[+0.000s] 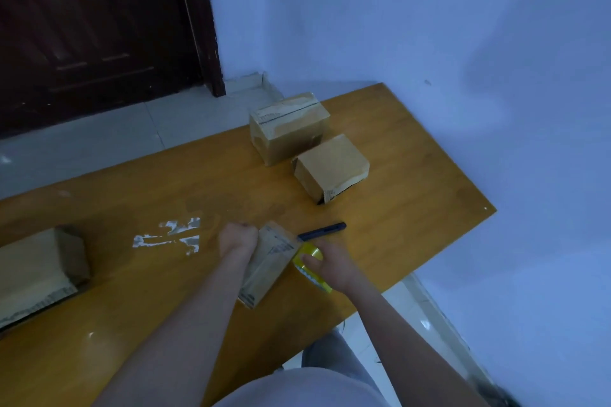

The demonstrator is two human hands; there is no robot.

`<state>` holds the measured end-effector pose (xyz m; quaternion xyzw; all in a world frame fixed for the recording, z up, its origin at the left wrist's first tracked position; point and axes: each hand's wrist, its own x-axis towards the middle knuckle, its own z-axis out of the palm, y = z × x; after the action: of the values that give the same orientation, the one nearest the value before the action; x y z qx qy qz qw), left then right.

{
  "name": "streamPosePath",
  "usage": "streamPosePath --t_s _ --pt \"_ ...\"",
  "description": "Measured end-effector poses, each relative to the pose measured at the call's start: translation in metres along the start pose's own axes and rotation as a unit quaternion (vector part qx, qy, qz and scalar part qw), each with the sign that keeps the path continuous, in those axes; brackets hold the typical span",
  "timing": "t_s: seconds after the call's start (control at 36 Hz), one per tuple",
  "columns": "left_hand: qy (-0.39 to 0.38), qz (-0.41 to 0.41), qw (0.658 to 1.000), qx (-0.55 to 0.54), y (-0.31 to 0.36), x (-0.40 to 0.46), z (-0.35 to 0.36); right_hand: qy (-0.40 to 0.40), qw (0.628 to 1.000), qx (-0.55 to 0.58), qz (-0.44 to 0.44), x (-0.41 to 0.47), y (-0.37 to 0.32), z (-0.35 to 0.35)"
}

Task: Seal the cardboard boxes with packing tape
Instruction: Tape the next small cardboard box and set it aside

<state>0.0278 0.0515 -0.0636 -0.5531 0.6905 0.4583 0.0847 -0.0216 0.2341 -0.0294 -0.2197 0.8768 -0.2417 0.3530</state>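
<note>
A small flat cardboard box (268, 266) lies on the wooden table (413, 201) in front of me. My left hand (237, 238) is curled at the box's far left edge and grips it. My right hand (334, 266) holds a yellow roll of packing tape (309, 258) against the box's right side. Two more cardboard boxes stand farther back: a taller one with tape over its top (288, 127) and a smaller one (330, 167) beside it. A larger box (36, 271) sits at the left edge of the view.
A dark utility knife (322, 230) lies on the table just beyond the tape roll. White torn residue (172, 236) marks the tabletop to the left. A dark door (92, 26) and a blue-white wall (429, 26) stand behind. The table's right edge is near my right arm.
</note>
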Motion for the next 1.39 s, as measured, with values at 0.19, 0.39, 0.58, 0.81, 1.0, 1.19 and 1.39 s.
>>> streamPosePath --t_s 0.19,0.39,0.58,0.81,1.0,1.19,1.39 --pt "0.037 0.076 0.996 -0.014 0.006 0.009 -0.013 0.014 1.0 0.027 -0.001 -0.018 -0.006 0.014" --pt "0.103 0.343 0.933 0.026 -0.007 -0.006 -0.03 0.022 0.985 0.17 -0.006 -0.028 -0.012 0.043" --pt "0.108 0.427 0.865 0.241 -0.056 -0.042 0.008 0.002 0.963 0.268 -0.006 -0.024 -0.008 0.054" --pt "0.121 0.453 0.853 0.231 -0.072 -0.037 0.017 -0.002 0.995 0.104 0.008 -0.022 0.008 0.066" --pt "0.139 0.451 0.831 0.295 -0.083 -0.039 0.022 0.006 0.997 0.038 0.061 -0.018 -0.005 0.073" --pt "0.144 0.446 0.826 0.314 -0.084 -0.041 0.021 -0.064 0.991 0.082 0.08 -0.018 -0.001 0.072" --pt "0.142 0.439 0.823 0.332 -0.084 -0.044 0.021 0.119 0.992 0.004 0.043 0.023 0.02 0.045"
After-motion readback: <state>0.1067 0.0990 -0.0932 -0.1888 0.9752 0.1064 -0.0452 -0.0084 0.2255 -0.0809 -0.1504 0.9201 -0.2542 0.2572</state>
